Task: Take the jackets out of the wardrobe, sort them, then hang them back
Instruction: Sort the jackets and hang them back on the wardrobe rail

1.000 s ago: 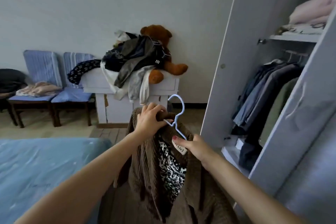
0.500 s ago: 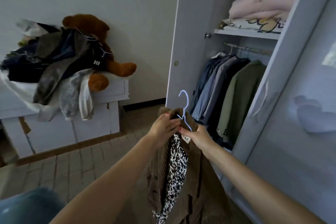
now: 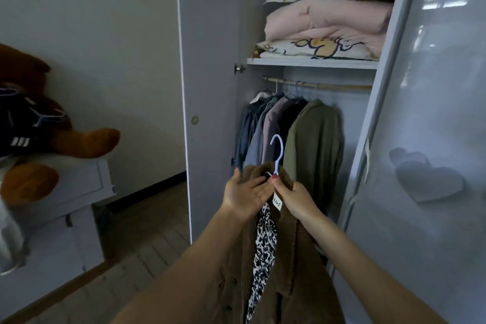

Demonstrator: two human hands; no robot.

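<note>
A brown corduroy jacket (image 3: 292, 265) with a leopard-print lining hangs on a light blue hanger (image 3: 278, 151) in front of the open wardrobe (image 3: 210, 87). My right hand (image 3: 295, 198) pinches the base of the hanger's hook at the collar. My left hand (image 3: 243, 197) lies with straight fingers against the jacket's left shoulder. Several jackets (image 3: 273, 129) hang inside on the wooden rail (image 3: 328, 85), an olive green one (image 3: 315, 144) furthest right. The rail's right stretch is bare.
Folded pink bedding (image 3: 326, 23) and pillows fill the shelf above the rail. The right wardrobe door (image 3: 434, 166) with heart stickers stands open close by. At the left, a brown teddy bear (image 3: 52, 139) and dark clothes (image 3: 23, 123) lie on a white cabinet (image 3: 65, 218).
My view swung right from the cabinet and chairs to the wardrobe. Both hands carried the brown jacket closer to the opening. My left hand loosened from a grip to flat fingers.
</note>
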